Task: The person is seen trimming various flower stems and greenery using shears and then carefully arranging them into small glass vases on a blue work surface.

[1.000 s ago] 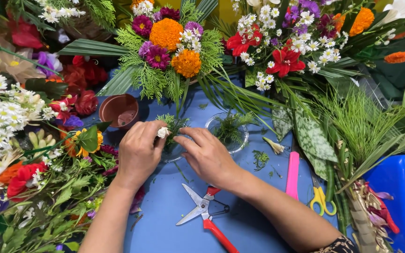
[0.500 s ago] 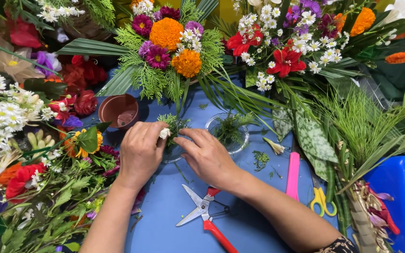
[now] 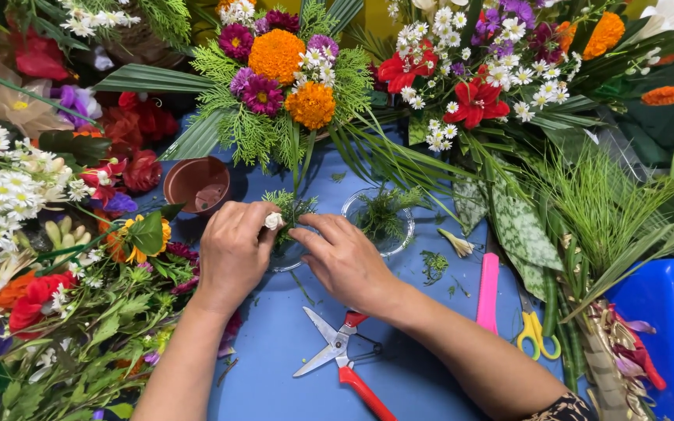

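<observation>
My left hand point(image 3: 232, 253) pinches a small white flower bud point(image 3: 274, 221) at its fingertips, over a clear glass dish point(image 3: 282, 257) stuffed with green fern sprigs point(image 3: 290, 206). My right hand point(image 3: 345, 261) rests against the dish's right side, its fingers touching the greenery near the bud. Both hands largely cover the dish. A second clear dish point(image 3: 384, 222) with green sprigs sits just right of my hands on the blue table point(image 3: 282, 343).
Red-handled pruning shears point(image 3: 345, 362) lie open below my hands. A brown pot point(image 3: 196, 185) stands at the left, a pink tool point(image 3: 487, 292) and yellow scissors point(image 3: 536, 335) at the right. Flower arrangements point(image 3: 282, 70) ring the table; a blue container point(image 3: 665, 312) is far right.
Both hands stay at the dish. My left fingers have shifted the white bud slightly within the greenery; otherwise little has moved.
</observation>
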